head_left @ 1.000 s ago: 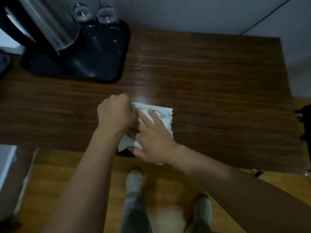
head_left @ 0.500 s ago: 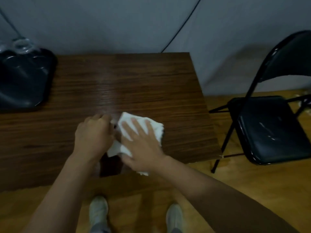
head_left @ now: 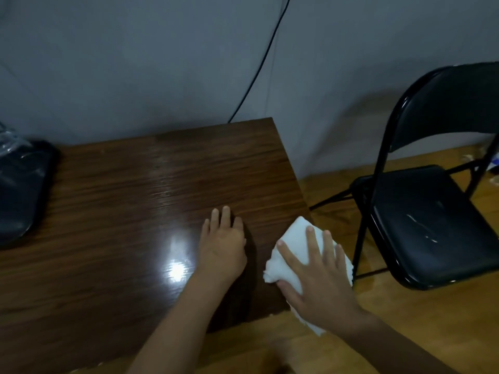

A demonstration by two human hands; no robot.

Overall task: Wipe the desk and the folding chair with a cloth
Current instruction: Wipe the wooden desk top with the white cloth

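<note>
A white cloth (head_left: 290,252) lies at the right front corner of the dark wooden desk (head_left: 121,211), partly hanging past the edge. My right hand (head_left: 316,273) presses flat on the cloth with fingers spread. To its left, my left hand (head_left: 222,247) rests palm down on the bare desk top, holding nothing. A black folding chair (head_left: 429,222) stands on the floor to the right of the desk, with pale streaks on its seat.
A black tray (head_left: 19,190) with clear glassware sits at the desk's left edge. A black cable (head_left: 259,63) runs down the grey wall behind the desk. Wooden floor lies between desk and chair.
My right hand slid the cloth rightward to the desk's right edge. My left hand let go of the cloth and now lies flat. The view swung right, bringing the chair in.
</note>
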